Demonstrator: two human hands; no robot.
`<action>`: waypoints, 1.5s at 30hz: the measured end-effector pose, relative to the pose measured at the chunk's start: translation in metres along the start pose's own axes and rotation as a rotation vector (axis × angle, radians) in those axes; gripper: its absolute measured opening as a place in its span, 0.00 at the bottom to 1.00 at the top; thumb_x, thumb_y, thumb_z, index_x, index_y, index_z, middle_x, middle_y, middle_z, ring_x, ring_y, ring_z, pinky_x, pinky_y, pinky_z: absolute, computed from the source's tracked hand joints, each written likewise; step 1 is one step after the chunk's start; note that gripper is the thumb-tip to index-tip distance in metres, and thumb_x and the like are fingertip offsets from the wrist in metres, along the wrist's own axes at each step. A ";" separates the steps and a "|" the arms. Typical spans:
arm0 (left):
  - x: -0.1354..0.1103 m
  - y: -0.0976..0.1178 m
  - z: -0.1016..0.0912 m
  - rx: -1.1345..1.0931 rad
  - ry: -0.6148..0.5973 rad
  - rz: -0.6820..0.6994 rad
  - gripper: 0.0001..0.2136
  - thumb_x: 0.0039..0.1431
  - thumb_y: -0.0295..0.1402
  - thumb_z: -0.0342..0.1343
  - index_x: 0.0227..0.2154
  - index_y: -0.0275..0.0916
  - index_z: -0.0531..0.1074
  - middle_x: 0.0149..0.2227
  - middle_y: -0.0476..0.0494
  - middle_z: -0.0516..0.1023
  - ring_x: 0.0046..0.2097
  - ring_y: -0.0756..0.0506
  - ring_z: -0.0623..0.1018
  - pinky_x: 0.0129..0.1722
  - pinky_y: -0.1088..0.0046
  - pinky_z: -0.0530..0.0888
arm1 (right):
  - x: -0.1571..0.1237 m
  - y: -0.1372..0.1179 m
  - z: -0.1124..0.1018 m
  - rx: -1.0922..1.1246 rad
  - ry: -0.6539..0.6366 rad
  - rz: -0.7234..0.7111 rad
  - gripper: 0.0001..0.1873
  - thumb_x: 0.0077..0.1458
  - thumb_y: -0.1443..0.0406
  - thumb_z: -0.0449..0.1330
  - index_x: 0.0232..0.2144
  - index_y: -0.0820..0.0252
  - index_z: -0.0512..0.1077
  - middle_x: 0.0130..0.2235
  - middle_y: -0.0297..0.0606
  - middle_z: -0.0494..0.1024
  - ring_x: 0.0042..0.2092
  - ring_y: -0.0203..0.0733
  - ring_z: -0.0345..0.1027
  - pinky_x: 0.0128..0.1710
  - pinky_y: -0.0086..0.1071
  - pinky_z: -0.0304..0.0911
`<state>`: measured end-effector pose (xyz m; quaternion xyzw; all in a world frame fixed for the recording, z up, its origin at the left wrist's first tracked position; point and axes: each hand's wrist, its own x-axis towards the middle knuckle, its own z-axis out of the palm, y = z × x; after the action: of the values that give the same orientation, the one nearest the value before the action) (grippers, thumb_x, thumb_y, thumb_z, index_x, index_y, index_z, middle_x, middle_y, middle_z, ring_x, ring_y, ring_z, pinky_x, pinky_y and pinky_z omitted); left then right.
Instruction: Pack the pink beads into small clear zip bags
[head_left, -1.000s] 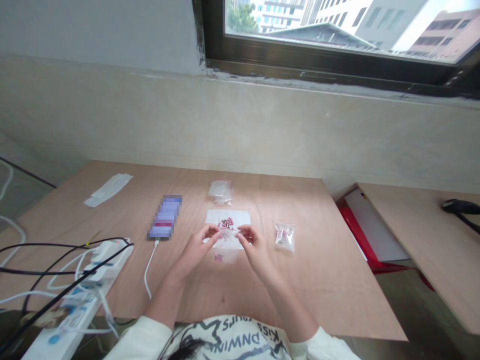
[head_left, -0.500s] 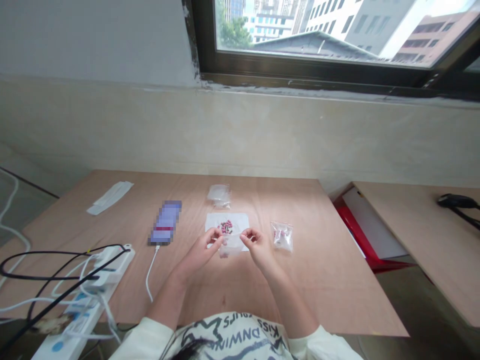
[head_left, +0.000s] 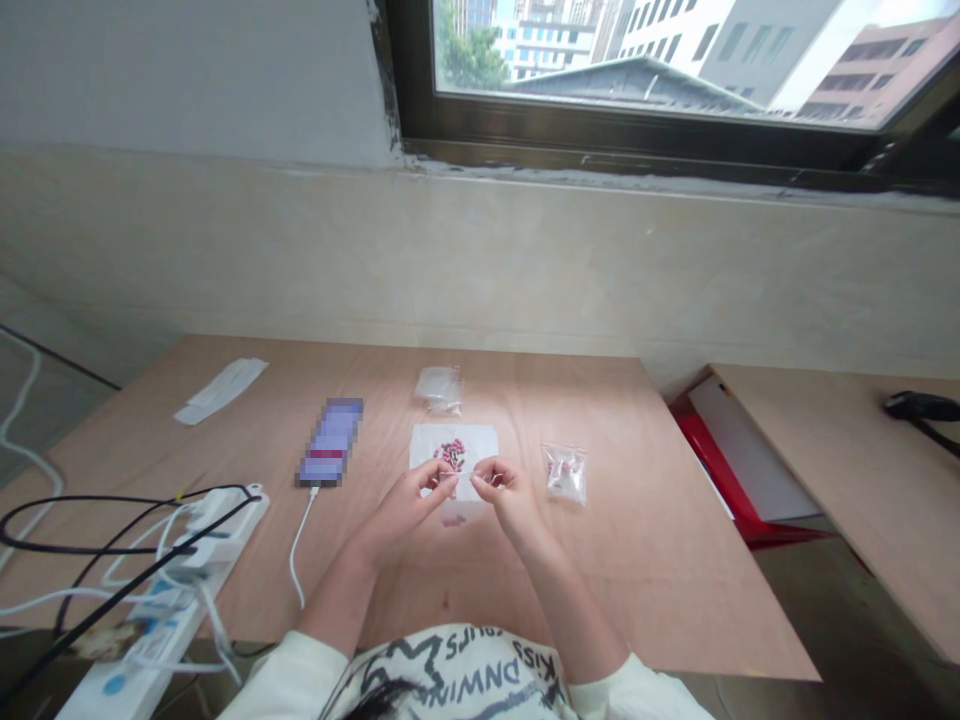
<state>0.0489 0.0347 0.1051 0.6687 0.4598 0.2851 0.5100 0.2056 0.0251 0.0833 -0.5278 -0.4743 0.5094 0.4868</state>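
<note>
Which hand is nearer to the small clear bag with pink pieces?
Right. The right hand sits beside the clear bag, apart from it; the left hand is farther away.

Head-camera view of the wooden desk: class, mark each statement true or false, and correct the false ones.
The left hand and right hand pinch a small clear plastic bag. True.
Small pink pieces lie on a white paper sheet. True.
A clear zip bag of pink pieces lies left of the sheet. False: it lies right of it.
A white power strip sits on the plywood desk's right side. False: it is at the left edge.
</note>
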 end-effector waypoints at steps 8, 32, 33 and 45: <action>0.004 -0.002 0.002 0.034 0.048 -0.010 0.10 0.53 0.38 0.46 0.27 0.37 0.66 0.26 0.50 0.69 0.31 0.50 0.69 0.32 0.76 0.65 | 0.001 -0.001 0.002 0.104 -0.058 0.033 0.09 0.39 0.60 0.59 0.20 0.61 0.66 0.23 0.32 0.68 0.27 0.34 0.60 0.28 0.27 0.55; 0.006 -0.034 -0.018 -0.087 0.193 -0.188 0.15 0.49 0.45 0.48 0.30 0.37 0.67 0.31 0.45 0.76 0.35 0.47 0.73 0.37 0.72 0.68 | 0.024 0.040 -0.119 -0.720 0.710 0.277 0.09 0.40 0.61 0.56 0.24 0.62 0.67 0.28 0.46 0.71 0.33 0.49 0.62 0.31 0.37 0.54; 0.004 -0.037 -0.019 -0.093 0.203 -0.196 0.15 0.49 0.45 0.48 0.30 0.37 0.67 0.31 0.45 0.76 0.35 0.46 0.73 0.37 0.72 0.69 | 0.025 0.042 -0.120 -0.837 0.768 0.277 0.11 0.39 0.62 0.57 0.28 0.64 0.68 0.32 0.51 0.71 0.37 0.53 0.61 0.33 0.40 0.54; -0.010 -0.063 -0.021 -0.124 0.228 -0.248 0.14 0.49 0.44 0.49 0.27 0.38 0.68 0.27 0.46 0.75 0.33 0.46 0.74 0.37 0.71 0.69 | 0.095 0.023 0.025 -0.834 0.172 -0.276 0.23 0.45 0.73 0.51 0.47 0.64 0.62 0.49 0.47 0.64 0.49 0.51 0.50 0.47 0.42 0.47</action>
<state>0.0069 0.0382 0.0529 0.5377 0.5749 0.3218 0.5261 0.1837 0.1184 0.0526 -0.6512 -0.6630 0.1590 0.3333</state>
